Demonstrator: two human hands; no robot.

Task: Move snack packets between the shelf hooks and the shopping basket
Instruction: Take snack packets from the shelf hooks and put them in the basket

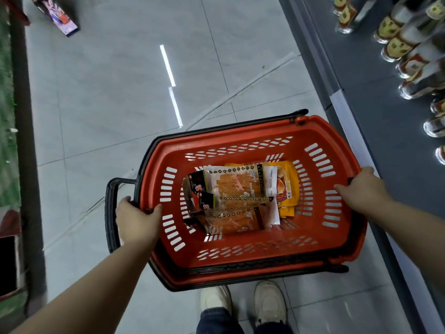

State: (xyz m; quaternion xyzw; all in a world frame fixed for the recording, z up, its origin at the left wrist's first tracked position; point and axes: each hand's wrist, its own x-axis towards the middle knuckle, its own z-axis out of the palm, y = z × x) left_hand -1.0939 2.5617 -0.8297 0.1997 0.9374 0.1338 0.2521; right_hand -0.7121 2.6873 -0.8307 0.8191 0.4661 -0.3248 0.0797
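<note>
Seen from above in a shop aisle: a red slotted plastic shopping basket point(240, 259) with black handles, carried level over pale grey floor tiles point(101, 97).

Left of the basket, blurred green shelving point(6, 116) along the aisle edge. At the basket's left end, left hand point(138, 221) curled over the rim beside the black pull handle point(111, 213), thumb hooked inside the wall. Inside the basket, on its floor, a loose pile of snack packets: clear orange-filled packets with black corners point(231, 189) on top, yellow foil packets point(286, 186) beneath and towards the right. At the basket's right end, right hand point(363, 189) gripping the rim, fingers wrapped over the edge. Right of the basket, a grey shelf base point(366, 75) lined with glass bottles point(395, 47) bearing gold and red labels. Below the basket, two pale trainers point(243, 302) and dark trouser cuffs.

Step in hand, by the look of it: carrying the loaded basket to or from the hooks, none in view. Best done with both ends held at equal height, so the slippery packets stay centred rather than sliding to one wall.

Little room right of the basket, its right corner close over the shelf base edge; bottles near enough to knock. Plenty of open floor left of and beyond the basket for steering away.
</note>
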